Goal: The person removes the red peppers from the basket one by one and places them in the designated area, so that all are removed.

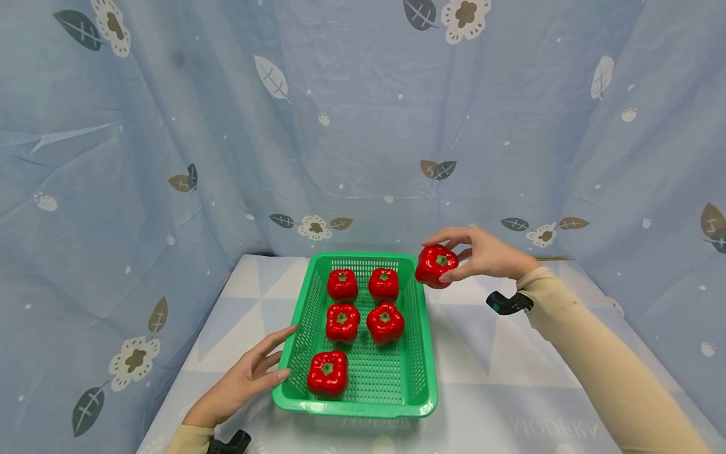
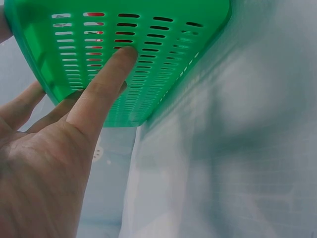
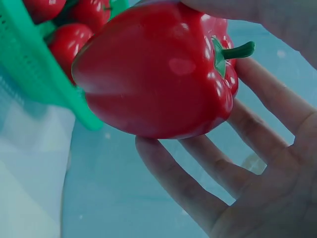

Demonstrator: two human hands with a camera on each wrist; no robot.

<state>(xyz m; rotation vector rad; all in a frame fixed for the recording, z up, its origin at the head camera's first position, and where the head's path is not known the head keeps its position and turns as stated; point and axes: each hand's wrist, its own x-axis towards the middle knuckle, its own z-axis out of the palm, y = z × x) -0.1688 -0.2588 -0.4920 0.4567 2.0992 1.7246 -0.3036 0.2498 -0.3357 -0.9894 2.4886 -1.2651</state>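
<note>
My right hand holds a glossy red bell pepper with a green stem, raised by the far right corner of the green basket. In the right wrist view, the thumb and fingers grip this bell pepper, its stem pointing toward the palm. Several more red bell peppers sit inside the basket, two pairs toward the back and one at the front left. My left hand touches the basket's left side from outside with extended fingers; the left wrist view shows a fingertip against the slotted wall.
The basket stands on a table covered with a pale patterned cloth. Blue curtains printed with leaves and flowers hang behind and on both sides. A black band is on the right wrist, and another on the left.
</note>
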